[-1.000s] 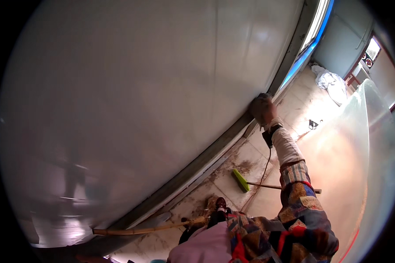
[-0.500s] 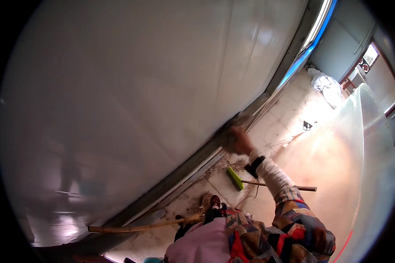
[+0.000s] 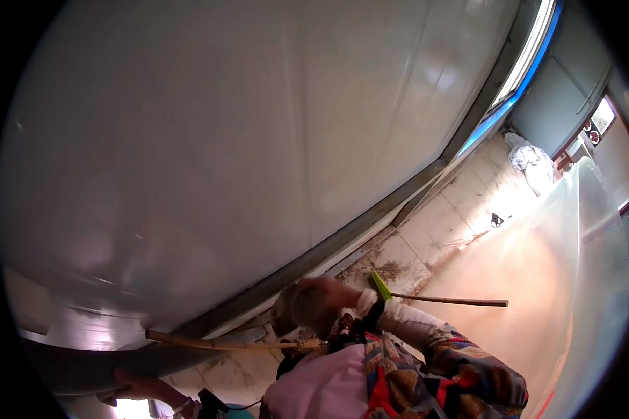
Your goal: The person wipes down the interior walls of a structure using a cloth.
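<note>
Two hands — right hand (image 3: 321,300) blurred, left hand (image 3: 129,387) low

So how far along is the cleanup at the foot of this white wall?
Early, it seems. Done: little to show, as dirt lies on the tiles by the wall's base. In hand: the right hand, blurred, is at the wall's foot, its grasp unclear. The left hand is low near a wooden stick. Left: the dirt; the green broom lies unheld.

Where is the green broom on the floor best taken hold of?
Grip the broom on its bare wooden handle, reaching down from above. It lies flat on the tiles, the stick free along its length, while the green head sits in dirt by the wall.
</note>
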`<state>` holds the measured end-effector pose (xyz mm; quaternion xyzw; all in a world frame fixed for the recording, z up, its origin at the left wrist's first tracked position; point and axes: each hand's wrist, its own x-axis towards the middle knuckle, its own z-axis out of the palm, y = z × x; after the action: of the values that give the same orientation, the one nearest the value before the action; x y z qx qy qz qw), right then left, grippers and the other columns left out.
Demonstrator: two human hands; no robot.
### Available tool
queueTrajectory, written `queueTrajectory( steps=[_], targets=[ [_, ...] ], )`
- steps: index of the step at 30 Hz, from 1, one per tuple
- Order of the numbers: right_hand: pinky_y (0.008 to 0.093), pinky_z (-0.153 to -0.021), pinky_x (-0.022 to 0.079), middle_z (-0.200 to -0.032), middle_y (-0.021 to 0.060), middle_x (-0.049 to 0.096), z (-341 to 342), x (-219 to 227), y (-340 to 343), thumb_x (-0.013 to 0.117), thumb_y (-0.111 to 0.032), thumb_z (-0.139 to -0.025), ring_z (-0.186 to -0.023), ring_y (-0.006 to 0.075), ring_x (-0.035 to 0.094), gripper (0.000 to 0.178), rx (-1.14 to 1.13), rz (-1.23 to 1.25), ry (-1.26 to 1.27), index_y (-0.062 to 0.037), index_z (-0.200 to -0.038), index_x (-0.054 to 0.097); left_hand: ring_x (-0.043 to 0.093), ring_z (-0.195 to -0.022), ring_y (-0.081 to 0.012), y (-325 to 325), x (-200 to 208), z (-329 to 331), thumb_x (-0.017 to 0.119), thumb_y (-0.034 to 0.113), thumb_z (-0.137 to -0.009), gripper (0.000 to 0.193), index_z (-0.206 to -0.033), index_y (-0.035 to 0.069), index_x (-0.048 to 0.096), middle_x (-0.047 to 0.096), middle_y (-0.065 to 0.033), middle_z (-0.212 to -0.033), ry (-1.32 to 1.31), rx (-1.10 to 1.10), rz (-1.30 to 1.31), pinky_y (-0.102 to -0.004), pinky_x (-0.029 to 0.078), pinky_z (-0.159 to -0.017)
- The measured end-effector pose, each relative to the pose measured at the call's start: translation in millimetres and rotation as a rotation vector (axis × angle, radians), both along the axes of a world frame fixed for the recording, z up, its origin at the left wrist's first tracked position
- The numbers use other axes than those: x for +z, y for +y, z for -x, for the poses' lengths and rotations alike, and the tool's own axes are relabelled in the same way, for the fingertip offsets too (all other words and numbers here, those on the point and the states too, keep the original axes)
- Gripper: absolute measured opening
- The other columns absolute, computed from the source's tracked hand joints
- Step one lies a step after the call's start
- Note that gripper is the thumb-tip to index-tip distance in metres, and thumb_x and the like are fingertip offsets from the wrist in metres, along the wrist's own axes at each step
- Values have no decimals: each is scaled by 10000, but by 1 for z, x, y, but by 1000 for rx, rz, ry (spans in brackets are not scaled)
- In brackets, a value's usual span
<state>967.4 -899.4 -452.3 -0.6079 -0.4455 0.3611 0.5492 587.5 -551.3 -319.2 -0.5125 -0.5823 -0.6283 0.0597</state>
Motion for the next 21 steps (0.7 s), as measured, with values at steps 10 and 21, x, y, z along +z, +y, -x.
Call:
queueTrajectory(
  steps=[10,21],
  targets=[
    [310,-865,526,-1122,60,629,-121,99,-102,522,-119,-977,-1037,163,601,278,-875,-441,219,-43,-1244,544,313,-1315,-414,-5,0,-5,656,447,-912,945,-1481,-56,94,199,-325,-1457,-63,-220,-121,-468,342,-1075],
    [473,-884,506,-1152,177,633,-47,-10,-45,576,-124,-812,-1111,395,583,371,-627,203,-361,-104,-1182,586,136,-1440,-428,-10,14,-20,663,379,-928,1020,-1523,-56,-43,-7,-358,-1541,-84,-337,-114,-475,208,-1170]
  ],
)
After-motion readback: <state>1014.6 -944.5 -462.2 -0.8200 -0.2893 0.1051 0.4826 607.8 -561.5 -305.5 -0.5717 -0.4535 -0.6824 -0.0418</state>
